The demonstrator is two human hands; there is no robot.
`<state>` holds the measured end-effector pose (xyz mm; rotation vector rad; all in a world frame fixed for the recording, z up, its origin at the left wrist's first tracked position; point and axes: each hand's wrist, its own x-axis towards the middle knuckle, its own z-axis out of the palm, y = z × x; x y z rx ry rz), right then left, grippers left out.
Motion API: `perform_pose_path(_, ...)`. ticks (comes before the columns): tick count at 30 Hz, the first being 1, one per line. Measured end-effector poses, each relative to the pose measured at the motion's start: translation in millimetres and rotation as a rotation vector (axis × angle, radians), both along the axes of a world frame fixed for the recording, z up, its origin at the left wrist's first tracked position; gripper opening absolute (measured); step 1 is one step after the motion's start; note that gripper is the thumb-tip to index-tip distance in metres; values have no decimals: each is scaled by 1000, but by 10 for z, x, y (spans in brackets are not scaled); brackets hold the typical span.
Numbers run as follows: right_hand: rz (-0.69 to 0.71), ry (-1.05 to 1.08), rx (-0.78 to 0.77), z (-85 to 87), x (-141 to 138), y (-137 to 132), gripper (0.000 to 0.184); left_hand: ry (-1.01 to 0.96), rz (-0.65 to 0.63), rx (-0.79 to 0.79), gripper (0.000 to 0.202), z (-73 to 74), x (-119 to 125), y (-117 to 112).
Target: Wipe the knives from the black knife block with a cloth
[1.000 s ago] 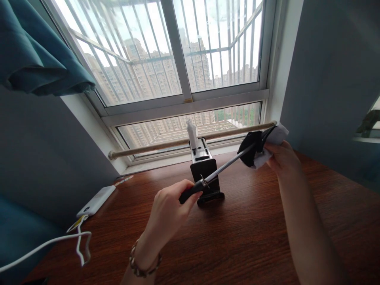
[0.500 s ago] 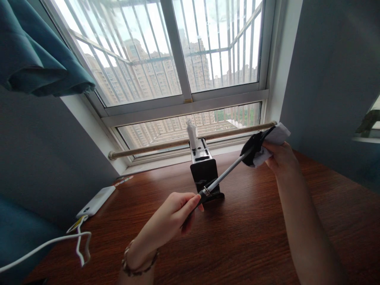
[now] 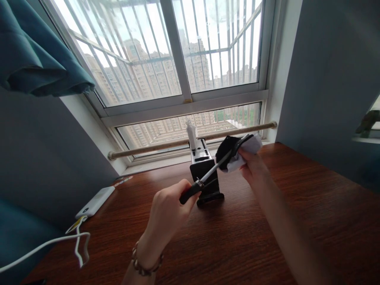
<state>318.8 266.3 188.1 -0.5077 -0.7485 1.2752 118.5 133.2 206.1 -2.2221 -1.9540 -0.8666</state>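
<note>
Over the woodgrain desk (image 3: 243, 233), left grip (image 3: 170, 204) clasps slim rod (image 3: 211, 172); right grip (image 3: 253, 166), crumpled cloth (image 3: 233, 163).

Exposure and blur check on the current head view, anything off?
Head view: sky in the window blown near white, wall dim against it; head view: glossy highlights on the holder's top; head view: right hand and forearm look soft, probably motion blur; head view: left hand crisper.
</note>
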Motion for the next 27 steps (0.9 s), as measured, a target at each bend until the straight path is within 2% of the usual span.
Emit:
perform_pose_path(7, 283, -48, -39, 37, -428, -541, 34, 30, -35, 126, 19, -52, 9, 20)
perform_pose_path(12, 403, -135, -18, 14, -465, -630, 33, 65, -70, 131, 21, -54, -8, 25)
perform_pose_path(16, 408, -180, -30, 35, -411, -586, 35, 116, -89, 76, 29, -72, 20, 47)
perform_pose_path(21, 402, -185, -37, 105, -320, -510, 33, 70, -114, -59, 35, -77, 75, 55)
perform_pose_path(27, 267, -123, -10, 174, -47, -333, 33, 65, -146, -126, 35, -50, 31, 51)
